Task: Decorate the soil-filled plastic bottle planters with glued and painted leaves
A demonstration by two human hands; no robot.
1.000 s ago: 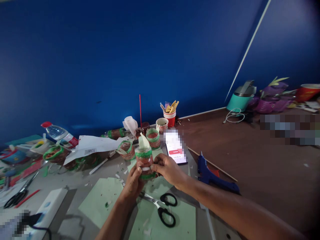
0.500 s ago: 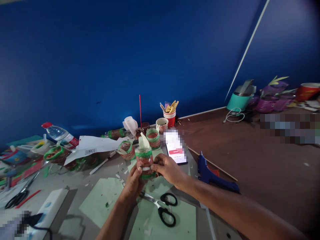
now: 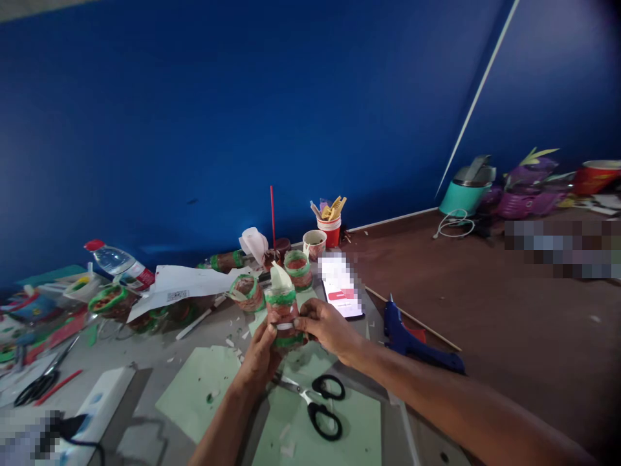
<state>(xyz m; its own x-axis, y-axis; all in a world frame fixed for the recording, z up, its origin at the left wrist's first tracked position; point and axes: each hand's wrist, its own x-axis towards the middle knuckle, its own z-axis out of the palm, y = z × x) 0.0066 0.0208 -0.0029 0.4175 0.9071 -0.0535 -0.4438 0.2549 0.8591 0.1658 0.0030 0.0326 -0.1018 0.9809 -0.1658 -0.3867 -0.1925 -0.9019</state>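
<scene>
Between my hands is an upright clear plastic cup (image 3: 282,310) wrapped in brown with green bands at top and bottom. A pale paper piece (image 3: 280,277) sticks up from its mouth, and a small white strip (image 3: 284,327) lies across its front. My left hand (image 3: 262,349) grips the cup's lower left side, thumb on the front. My right hand (image 3: 323,323) pinches at its right side by the white strip's end; what the fingertips hold is hidden. Below lie black-handled scissors (image 3: 310,404) on pale green paper (image 3: 354,427). Similar cups (image 3: 298,270) stand just behind.
A blue glue gun (image 3: 417,343) and a thin wooden stick (image 3: 446,341) lie right of my forearm. A lit phone (image 3: 342,288) lies beyond my right hand. At left are a plastic bottle (image 3: 119,265), a white power strip (image 3: 99,411) and more scissors (image 3: 43,382).
The view has shifted very slightly. Both hands keep their places on the cup, with no clear change in grip.
</scene>
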